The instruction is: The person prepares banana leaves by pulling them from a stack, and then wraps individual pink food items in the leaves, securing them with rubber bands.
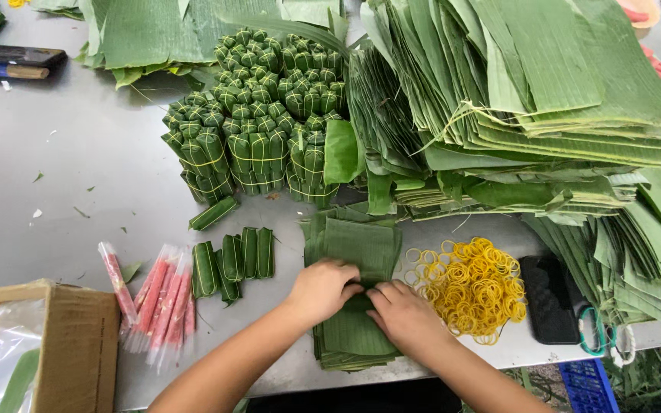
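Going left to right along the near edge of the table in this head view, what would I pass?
Cardboard box → pink plastic-wrapped sticks → small leaf-wrapped rolls → left hand → right hand → yellow rubber bands → black phone

The picture is bright and clear, with soft, even light coming from above. The shiny grey metal table (78, 160) glows pale where the light hits it, mostly on the left. Small dark shadows sit under the tall stack of flat green leaves (529, 99). The brown cardboard box (78, 344) in the near corner looks a bit blurry. Lines bend slightly at the edges.
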